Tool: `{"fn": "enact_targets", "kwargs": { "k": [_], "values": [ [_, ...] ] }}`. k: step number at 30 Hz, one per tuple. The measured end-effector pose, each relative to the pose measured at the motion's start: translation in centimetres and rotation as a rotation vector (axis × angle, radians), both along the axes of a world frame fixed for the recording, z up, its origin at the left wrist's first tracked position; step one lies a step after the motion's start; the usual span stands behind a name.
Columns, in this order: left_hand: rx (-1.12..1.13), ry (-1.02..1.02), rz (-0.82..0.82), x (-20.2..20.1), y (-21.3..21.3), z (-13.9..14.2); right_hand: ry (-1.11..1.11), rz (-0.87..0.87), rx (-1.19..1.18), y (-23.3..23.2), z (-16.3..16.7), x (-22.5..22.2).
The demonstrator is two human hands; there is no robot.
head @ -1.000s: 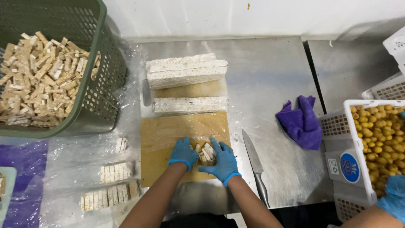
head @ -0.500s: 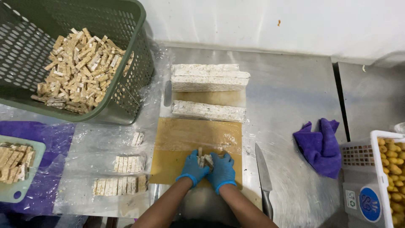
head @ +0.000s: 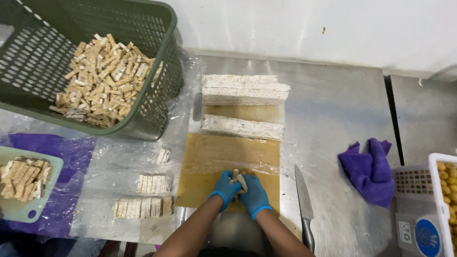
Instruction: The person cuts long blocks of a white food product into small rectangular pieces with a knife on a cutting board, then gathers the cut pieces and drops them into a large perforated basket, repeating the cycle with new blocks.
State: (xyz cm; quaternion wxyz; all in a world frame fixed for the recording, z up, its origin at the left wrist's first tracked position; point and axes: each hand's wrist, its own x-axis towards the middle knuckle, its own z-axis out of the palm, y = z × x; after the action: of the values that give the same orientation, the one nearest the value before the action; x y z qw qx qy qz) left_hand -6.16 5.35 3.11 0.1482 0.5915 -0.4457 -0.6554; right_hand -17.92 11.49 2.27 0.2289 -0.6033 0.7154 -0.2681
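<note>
The left hand [head: 225,186] and right hand [head: 253,192], both gloved blue, are cupped together around a small bunch of cut strips [head: 238,179] on the brown cutting board [head: 228,154], forearms angled inward; the strips look light, crumbly, best held from both sides.

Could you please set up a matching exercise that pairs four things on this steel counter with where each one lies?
Things:
1. knife
2. purple cloth
3. green basket
4. cut pieces

Places:
A. far left, filled with small sticks
B. between both gloved hands
C. on the counter just right of the board
D. beside the white crate at the right

Pairs: 1-C, 2-D, 3-A, 4-B
</note>
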Motion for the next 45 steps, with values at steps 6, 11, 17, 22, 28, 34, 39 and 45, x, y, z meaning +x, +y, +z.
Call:
{"fn": "enact_targets", "kwargs": {
  "k": [6, 11, 17, 22, 28, 34, 39, 45],
  "values": [
    [0.067, 0.075, -0.004, 3.3, -2.1, 1.9, -0.379, -0.096, 0.091, -2.9, 2.5, 2.5],
    [-0.451, 0.162, 0.12, 9.5, -6.8, 8.6, -0.456, -0.014, -0.138, -8.3, 13.0, 6.7],
    [-0.692, 0.097, 0.463, 20.8, -21.4, 25.8, -0.685, 0.537, -0.307, -25.0, 29.0, 13.9],
    [-1.549, -0.639, 0.594, 24.6, -15.8, 28.3, -0.737, 0.544, -0.159, -29.1, 28.6, 10.1],
    [-0.882, -0.145, 0.14, 13.4, -0.9, 10.5, -0.691, -0.023, -0.017, -14.9, 10.1, -3.0],
    [-0.601, -0.542, -0.251, 6.2, 0.2, 0.2, 0.008, -0.611, -0.019, 4.3, 0.4, -10.9],
    [-0.654, -0.681, -0.296, 3.3, -1.8, 0.1, 0.283, -0.656, 0.525, 12.0, -0.5, -12.7],
    [-0.451, -0.649, -0.294, 3.0, -2.5, 0.3, 0.112, -0.653, 0.459, 13.5, -0.6, -13.7]
  ]
}}
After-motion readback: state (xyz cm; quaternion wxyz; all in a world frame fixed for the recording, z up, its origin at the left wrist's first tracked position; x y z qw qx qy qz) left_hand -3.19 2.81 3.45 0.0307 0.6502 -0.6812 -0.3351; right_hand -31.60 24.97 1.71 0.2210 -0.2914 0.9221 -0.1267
